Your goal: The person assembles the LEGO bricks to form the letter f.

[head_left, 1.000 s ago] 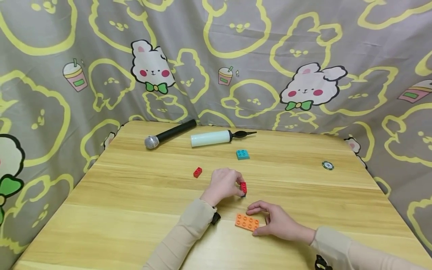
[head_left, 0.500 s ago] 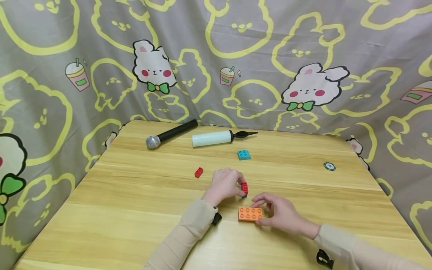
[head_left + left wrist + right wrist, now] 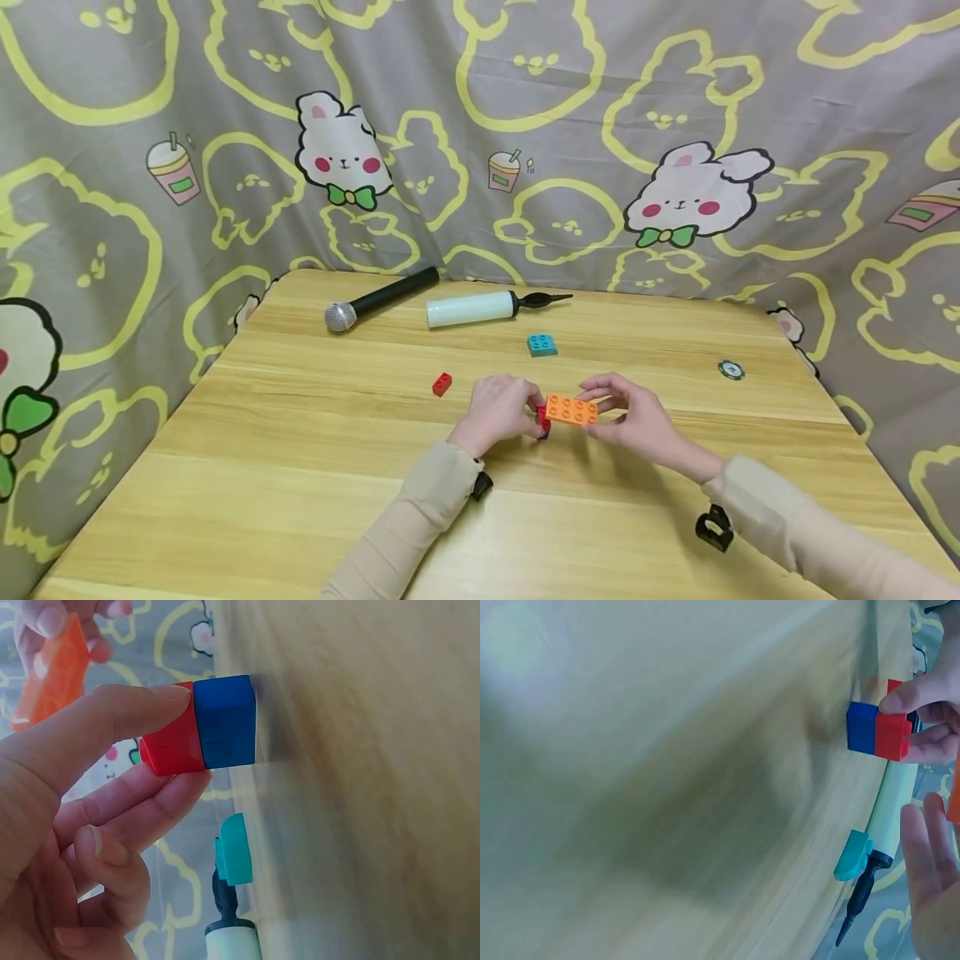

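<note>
Left grip pinches a red building brick between the thumb on one side and the fingers on the other, with the brick right at the fingertips. Directly below it, pressed face to face, sits a blue brick, its underside down at the table. Right grip holds an orange eight-stud brick by its right end, between thumb and fingers, studs facing up. Most of that brick sticks out toward the left grip. It is raised above the table, and although it overlaps the red brick in the head view, the left wrist view shows the two apart.

Beyond the left grip and to its left lies a small two-stud red brick; farther back is a teal four-stud brick. Behind that lie a pale balloon pump with a black nozzle and a black microphone. A poker chip lies well apart at the right.
</note>
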`<action>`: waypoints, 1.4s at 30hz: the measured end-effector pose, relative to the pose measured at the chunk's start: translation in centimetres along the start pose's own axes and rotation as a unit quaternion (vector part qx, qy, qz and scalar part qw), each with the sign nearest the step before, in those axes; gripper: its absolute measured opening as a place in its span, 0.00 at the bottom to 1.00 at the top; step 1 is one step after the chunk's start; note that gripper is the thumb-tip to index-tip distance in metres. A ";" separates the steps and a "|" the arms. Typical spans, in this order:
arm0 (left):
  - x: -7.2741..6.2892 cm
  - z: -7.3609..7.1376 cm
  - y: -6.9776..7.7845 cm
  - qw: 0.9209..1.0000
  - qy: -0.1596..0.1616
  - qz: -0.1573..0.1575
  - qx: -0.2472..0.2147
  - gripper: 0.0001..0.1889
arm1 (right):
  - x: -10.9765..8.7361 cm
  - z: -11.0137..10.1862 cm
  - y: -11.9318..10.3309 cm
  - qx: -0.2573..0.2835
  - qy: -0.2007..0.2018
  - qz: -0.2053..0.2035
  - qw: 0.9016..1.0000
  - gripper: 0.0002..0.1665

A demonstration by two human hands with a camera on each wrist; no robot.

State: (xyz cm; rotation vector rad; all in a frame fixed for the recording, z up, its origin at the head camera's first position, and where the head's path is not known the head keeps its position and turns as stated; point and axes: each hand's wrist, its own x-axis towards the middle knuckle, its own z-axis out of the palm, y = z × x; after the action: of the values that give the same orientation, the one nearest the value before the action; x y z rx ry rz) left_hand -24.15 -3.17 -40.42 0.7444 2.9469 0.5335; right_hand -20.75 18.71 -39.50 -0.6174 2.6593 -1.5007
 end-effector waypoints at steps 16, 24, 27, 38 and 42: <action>-0.1 0.0 0.3 0.999 -0.005 0.014 0.038 0.17 | 1.6 1.7 1.7 0.061 -0.062 0.027 0.996 0.32; -0.1 0.0 0.3 0.999 -0.006 0.019 0.043 0.18 | 2.1 1.6 2.4 0.073 -0.074 0.034 0.994 0.29; -0.1 0.0 0.3 0.999 -0.005 0.021 0.050 0.21 | 2.1 1.6 2.6 0.078 -0.076 0.038 0.993 0.28; -0.3 -0.2 0.3 0.998 0.031 0.037 0.039 0.19 | 1.8 1.8 2.7 0.097 -0.079 0.032 0.992 0.28; -0.2 -0.3 0.4 0.998 0.029 0.036 0.038 0.18 | 1.8 1.8 2.9 0.097 -0.075 0.035 0.992 0.28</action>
State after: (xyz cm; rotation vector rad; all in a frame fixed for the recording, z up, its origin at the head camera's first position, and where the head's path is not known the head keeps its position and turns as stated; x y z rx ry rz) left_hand -23.83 -3.04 -40.06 0.8611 3.0194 0.4569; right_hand -22.91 17.89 -42.56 -0.5907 2.3632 -1.5996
